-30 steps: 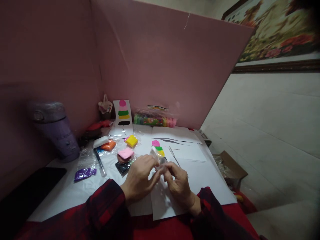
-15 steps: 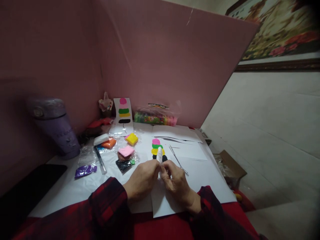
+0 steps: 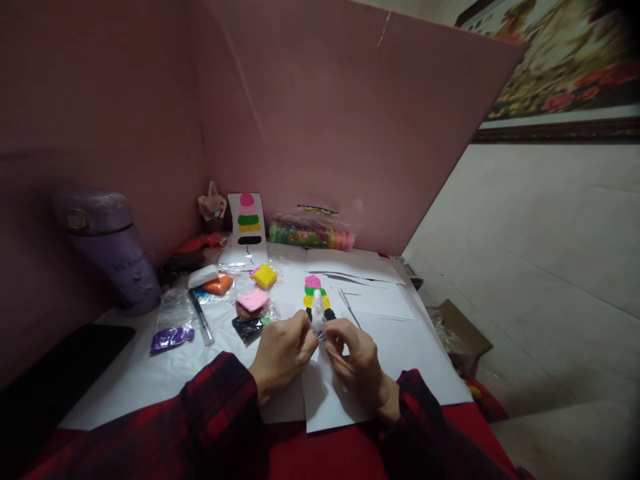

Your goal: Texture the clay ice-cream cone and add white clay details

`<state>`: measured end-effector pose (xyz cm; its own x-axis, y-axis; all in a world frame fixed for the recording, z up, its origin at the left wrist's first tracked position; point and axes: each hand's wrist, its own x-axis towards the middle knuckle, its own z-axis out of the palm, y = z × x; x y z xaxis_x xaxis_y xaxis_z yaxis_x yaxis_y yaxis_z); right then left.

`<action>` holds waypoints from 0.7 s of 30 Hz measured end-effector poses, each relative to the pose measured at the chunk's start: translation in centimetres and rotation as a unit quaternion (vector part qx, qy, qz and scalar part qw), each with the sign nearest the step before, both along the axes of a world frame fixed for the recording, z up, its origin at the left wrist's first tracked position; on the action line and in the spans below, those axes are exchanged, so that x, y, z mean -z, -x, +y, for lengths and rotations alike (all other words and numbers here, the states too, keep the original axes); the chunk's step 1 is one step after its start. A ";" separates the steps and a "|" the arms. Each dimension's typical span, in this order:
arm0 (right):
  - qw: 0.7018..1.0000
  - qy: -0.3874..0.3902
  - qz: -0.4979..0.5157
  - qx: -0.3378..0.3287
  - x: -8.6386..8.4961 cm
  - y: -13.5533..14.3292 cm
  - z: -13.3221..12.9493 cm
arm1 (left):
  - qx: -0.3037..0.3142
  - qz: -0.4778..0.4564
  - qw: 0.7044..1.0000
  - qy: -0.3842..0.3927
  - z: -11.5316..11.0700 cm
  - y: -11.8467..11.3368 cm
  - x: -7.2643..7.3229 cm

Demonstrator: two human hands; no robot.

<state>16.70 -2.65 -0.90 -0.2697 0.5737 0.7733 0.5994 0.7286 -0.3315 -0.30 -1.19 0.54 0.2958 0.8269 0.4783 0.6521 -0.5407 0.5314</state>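
My left hand (image 3: 284, 350) and my right hand (image 3: 356, 357) are both closed, with fingertips pinching the near end of a small clear plastic packet (image 3: 319, 308) from its two sides. Something whitish fills the packet, which points away from me. Just beyond it lies a paper with a stacked pattern of pink, green, yellow (image 3: 311, 302) and black patches. The packet covers part of the yellow and black. To the right of the pattern rests a thin metal tool (image 3: 348, 305), its lower end close to my right hand.
Left of my hands are wrapped clay blocks: pink (image 3: 253, 300), black (image 3: 247, 328), yellow (image 3: 265, 275), orange (image 3: 219, 285), white (image 3: 203, 276) and purple (image 3: 173, 339). A pen (image 3: 201, 320) lies among them. A purple bottle (image 3: 113, 253) stands far left. A patterned card (image 3: 249, 250) leans against the pink panel (image 3: 320, 120).
My fingertips have drawn slightly apart, and more of the packet's near end shows between them. The view has shifted a little.
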 end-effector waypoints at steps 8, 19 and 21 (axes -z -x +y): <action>0.999 -0.006 -0.054 0.003 -0.4 0.6 0.0 | 0.034 0.002 0.987 -0.156 -0.3 -0.5 0.5; 0.941 0.235 0.227 -0.088 0.8 0.2 0.8 | 0.017 -0.158 0.976 -0.147 0.8 0.7 -0.9; 0.919 0.264 0.277 -0.098 0.7 0.3 0.9 | 0.023 -0.209 0.976 -0.045 1.1 0.7 -1.0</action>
<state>16.35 -1.79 -1.58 -0.0581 0.8910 0.4503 0.1066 0.4541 -0.8846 -1.02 -0.08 1.58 0.0939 0.7660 0.6360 0.3619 -0.6214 0.6949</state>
